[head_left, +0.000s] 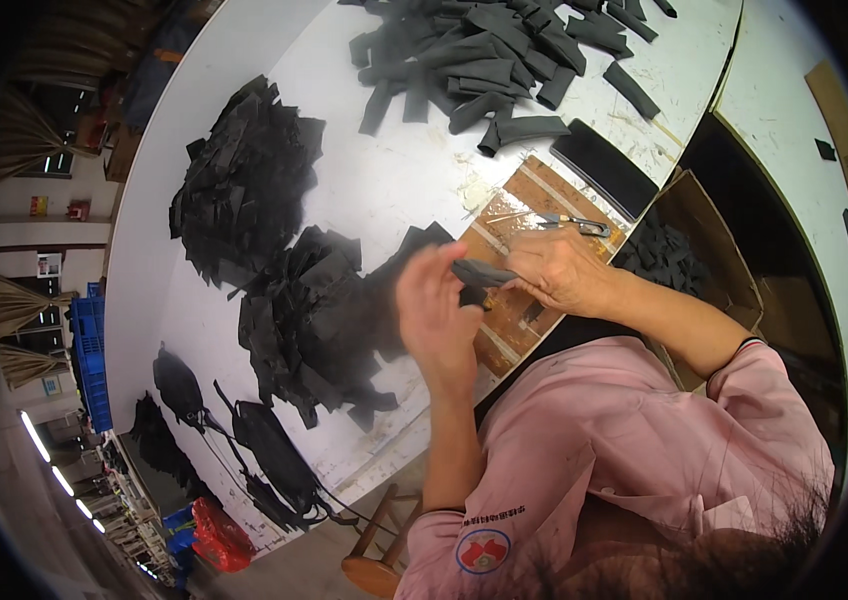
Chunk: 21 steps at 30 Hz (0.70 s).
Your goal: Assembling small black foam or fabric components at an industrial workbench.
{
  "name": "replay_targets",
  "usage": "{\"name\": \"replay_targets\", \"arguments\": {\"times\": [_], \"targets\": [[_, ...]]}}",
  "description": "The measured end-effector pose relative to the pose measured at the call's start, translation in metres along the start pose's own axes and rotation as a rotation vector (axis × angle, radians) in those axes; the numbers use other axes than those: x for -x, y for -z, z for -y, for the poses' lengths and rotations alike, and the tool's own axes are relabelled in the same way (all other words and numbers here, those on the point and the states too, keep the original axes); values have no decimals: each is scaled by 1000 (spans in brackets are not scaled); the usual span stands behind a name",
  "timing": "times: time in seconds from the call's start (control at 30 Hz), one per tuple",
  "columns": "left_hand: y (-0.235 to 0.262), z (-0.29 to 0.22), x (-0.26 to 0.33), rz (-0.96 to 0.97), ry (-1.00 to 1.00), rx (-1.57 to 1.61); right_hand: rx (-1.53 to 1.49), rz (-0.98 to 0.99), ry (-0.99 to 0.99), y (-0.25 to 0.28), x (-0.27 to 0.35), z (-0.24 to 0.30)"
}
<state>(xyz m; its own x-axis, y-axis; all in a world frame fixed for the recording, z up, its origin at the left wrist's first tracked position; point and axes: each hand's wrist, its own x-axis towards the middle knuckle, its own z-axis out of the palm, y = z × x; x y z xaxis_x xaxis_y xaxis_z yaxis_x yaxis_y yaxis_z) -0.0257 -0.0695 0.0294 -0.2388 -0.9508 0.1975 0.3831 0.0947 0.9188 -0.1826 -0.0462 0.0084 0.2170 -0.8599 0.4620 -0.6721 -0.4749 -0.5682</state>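
My left hand (436, 312) and my right hand (561, 270) meet over a brown taped board (529, 200) at the table's edge. Both pinch a small dark grey strip of material (482, 272) that spans between their fingertips. Just left of my left hand lies a heap of black cut pieces (314, 320). A pair of scissors (574, 224) rests on the board just beyond my right hand.
A second black heap (244, 180) lies farther left on the white table (384, 180). Several folded grey strips (494, 60) are piled at the far end. A cardboard box (689, 255) with black pieces stands to my right. Dark bags (264, 450) and a wooden stool (379, 555) sit near me.
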Motion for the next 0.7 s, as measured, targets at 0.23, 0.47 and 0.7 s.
{"name": "replay_targets", "arguments": {"times": [0.23, 0.47, 0.7], "targets": [[-15, -13, -18, 281, -36, -317, -161, -3, 16, 0, 2, -4], [-19, -5, -11, 115, 4, -621, -262, 99, -154, -3, 1, -4], [-14, -17, -4, -84, -147, 123, -75, -98, -15, 20, -18, 13]]}}
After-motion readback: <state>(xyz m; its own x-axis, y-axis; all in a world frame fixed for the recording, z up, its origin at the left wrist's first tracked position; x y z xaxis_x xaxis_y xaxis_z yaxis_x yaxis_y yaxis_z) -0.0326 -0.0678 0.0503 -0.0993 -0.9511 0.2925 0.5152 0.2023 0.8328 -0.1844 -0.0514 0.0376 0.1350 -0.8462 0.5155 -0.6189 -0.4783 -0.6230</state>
